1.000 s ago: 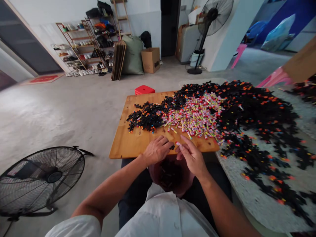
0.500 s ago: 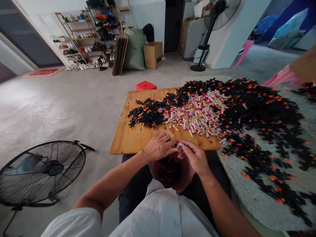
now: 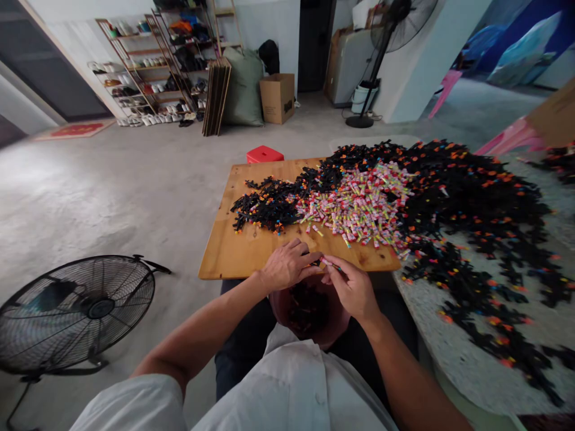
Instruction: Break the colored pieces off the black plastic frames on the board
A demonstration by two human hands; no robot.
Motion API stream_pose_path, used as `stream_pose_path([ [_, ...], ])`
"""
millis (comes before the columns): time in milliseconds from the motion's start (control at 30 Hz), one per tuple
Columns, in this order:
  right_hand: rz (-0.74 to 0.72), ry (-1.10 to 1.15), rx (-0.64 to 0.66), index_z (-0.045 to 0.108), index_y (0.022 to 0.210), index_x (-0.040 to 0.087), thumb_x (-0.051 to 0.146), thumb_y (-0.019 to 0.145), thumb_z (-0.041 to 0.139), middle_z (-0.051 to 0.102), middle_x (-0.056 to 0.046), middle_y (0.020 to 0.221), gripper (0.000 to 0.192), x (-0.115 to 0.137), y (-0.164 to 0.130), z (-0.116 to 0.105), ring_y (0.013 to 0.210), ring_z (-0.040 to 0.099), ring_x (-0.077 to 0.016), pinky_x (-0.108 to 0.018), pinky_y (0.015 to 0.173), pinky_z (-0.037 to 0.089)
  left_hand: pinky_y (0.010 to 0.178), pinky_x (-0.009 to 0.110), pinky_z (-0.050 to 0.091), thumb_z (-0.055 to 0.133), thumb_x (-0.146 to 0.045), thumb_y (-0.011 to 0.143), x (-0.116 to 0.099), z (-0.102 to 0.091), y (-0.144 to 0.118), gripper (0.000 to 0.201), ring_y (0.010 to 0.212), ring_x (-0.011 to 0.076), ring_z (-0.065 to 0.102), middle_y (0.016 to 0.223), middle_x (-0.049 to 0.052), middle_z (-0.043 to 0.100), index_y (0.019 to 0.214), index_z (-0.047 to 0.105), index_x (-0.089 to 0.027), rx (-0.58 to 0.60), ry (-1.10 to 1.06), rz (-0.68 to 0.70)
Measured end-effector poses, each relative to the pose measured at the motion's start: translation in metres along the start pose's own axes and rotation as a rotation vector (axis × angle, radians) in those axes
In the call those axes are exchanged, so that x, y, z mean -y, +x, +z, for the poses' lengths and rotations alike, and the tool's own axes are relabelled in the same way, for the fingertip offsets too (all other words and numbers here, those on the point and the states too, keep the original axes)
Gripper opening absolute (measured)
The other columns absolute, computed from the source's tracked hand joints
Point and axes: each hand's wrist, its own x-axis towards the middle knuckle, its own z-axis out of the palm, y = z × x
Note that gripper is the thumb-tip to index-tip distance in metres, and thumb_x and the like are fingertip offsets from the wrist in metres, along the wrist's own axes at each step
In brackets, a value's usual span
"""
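Observation:
My left hand and my right hand meet at the near edge of a wooden board, fingertips together. Between them they pinch a small pink tube and a small black piece. Directly below the hands, on my lap, sits a reddish bowl holding dark pieces. On the board behind lies a heap of pink and multicoloured tubes, ringed by a big spread of black pieces with orange tips.
A black floor fan stands on the concrete floor at lower left. A red stool sits beyond the board. The black pieces spill onto a speckled table at right. Shoe racks, a cardboard box and a standing fan line the back.
My hands have stayed together at the board's edge, shifting the pink tube and black piece slightly between the fingertips. The view has tilted a little; nothing else moved.

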Motion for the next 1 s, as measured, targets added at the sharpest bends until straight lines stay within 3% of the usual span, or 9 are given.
stream_pose_path([
  [133, 0.165, 0.216, 0.011, 0.075, 0.121, 0.018, 0.054, 0.095, 0.066, 0.077, -0.006, 0.076, 0.045, 0.001, -0.001, 0.002, 0.065, 0.073, -0.0219, -0.035, 0.065, 0.063, 0.086, 0.037, 0.049, 0.037, -0.059, 0.106, -0.001, 0.005, -0.002, 0.057, 0.093, 0.0238, 0.055, 0.098, 0.012, 0.063, 0.13, 0.072, -0.023, -0.034, -0.015, -0.043],
  [300, 0.212, 0.314, 0.113, 0.078, 0.117, 0.018, 0.057, 0.089, 0.072, 0.076, -0.006, 0.081, 0.048, -0.009, 0.0, -0.002, 0.062, 0.072, -0.0191, -0.032, 0.062, 0.061, 0.085, 0.036, 0.05, 0.045, -0.058, 0.105, -0.007, 0.008, -0.004, 0.049, 0.093, 0.0234, 0.057, 0.098, 0.012, 0.064, 0.124, 0.075, -0.024, -0.027, -0.093, -0.091],
  [467, 0.258, 0.309, 0.359, 0.077, 0.111, 0.017, 0.052, 0.088, 0.074, 0.076, -0.004, 0.081, 0.043, -0.03, 0.002, -0.016, 0.062, 0.071, -0.0165, -0.029, 0.063, 0.057, 0.092, 0.035, 0.051, 0.055, -0.055, 0.101, -0.01, 0.016, -0.011, 0.044, 0.098, 0.024, 0.063, 0.102, 0.011, 0.069, 0.128, 0.073, -0.025, 0.11, -0.263, -0.078],
  [533, 0.314, 0.226, 0.469, 0.078, 0.11, 0.016, 0.05, 0.087, 0.074, 0.077, -0.005, 0.083, 0.04, -0.037, 0.004, -0.026, 0.064, 0.071, -0.0168, -0.028, 0.062, 0.056, 0.097, 0.035, 0.051, 0.065, -0.056, 0.096, 0.001, 0.018, -0.014, 0.047, 0.104, 0.025, 0.065, 0.108, 0.01, 0.071, 0.133, 0.07, -0.027, 0.195, -0.336, -0.053],
  [600, 0.357, 0.104, 0.539, 0.079, 0.11, 0.017, 0.047, 0.085, 0.075, 0.078, -0.005, 0.085, 0.039, -0.042, 0.01, -0.037, 0.066, 0.071, -0.0177, -0.026, 0.059, 0.053, 0.101, 0.035, 0.05, 0.067, -0.05, 0.096, 0.021, 0.019, -0.013, 0.041, 0.109, 0.0253, 0.066, 0.115, 0.01, 0.071, 0.13, 0.071, -0.027, 0.201, -0.34, -0.13],
  [733, 0.291, -0.15, 0.466, 0.078, 0.078, 0.017, 0.046, 0.085, 0.07, 0.07, -0.001, 0.063, 0.031, -0.045, 0.034, -0.054, 0.055, 0.06, -0.0149, -0.023, 0.051, 0.042, 0.105, 0.036, 0.048, 0.054, -0.027, 0.102, 0.076, 0.012, -0.006, 0.026, 0.111, 0.0234, 0.065, 0.119, 0.011, 0.07, 0.118, 0.074, -0.022, 0.015, -0.075, -0.532],
  [833, 0.293, -0.251, 0.436, 0.069, 0.062, 0.018, 0.052, 0.086, 0.066, 0.058, 0.002, 0.047, 0.041, -0.047, 0.054, -0.055, 0.045, 0.051, -0.0131, -0.024, 0.046, 0.034, 0.103, 0.036, 0.048, 0.057, -0.03, 0.101, 0.105, 0.008, 0.001, 0.026, 0.111, 0.0239, 0.065, 0.119, 0.012, 0.068, 0.119, 0.072, -0.019, -0.086, 0.115, -0.761],
  [933, 0.398, -0.286, 0.563, 0.068, 0.062, 0.019, 0.053, 0.085, 0.066, 0.059, 0.0, 0.046, 0.04, -0.049, 0.07, -0.047, 0.041, 0.051, -0.0146, -0.025, 0.045, 0.034, 0.097, 0.033, 0.048, 0.058, -0.038, 0.102, 0.114, 0.01, 0.009, 0.035, 0.111, 0.0241, 0.063, 0.122, 0.013, 0.066, 0.13, 0.067, -0.019, -0.099, 0.168, -0.801],
  [1000, 0.365, -0.408, 0.507, 0.067, 0.063, 0.02, 0.05, 0.09, 0.06, 0.063, -0.003, 0.05, 0.041, -0.05, 0.078, -0.041, 0.045, 0.055, -0.0165, -0.027, 0.048, 0.036, 0.095, 0.033, 0.048, 0.057, -0.041, 0.102, 0.114, 0.013, 0.017, 0.042, 0.114, 0.0247, 0.061, 0.128, 0.013, 0.062, 0.139, 0.061, -0.022, -0.098, 0.2, -0.757],
])
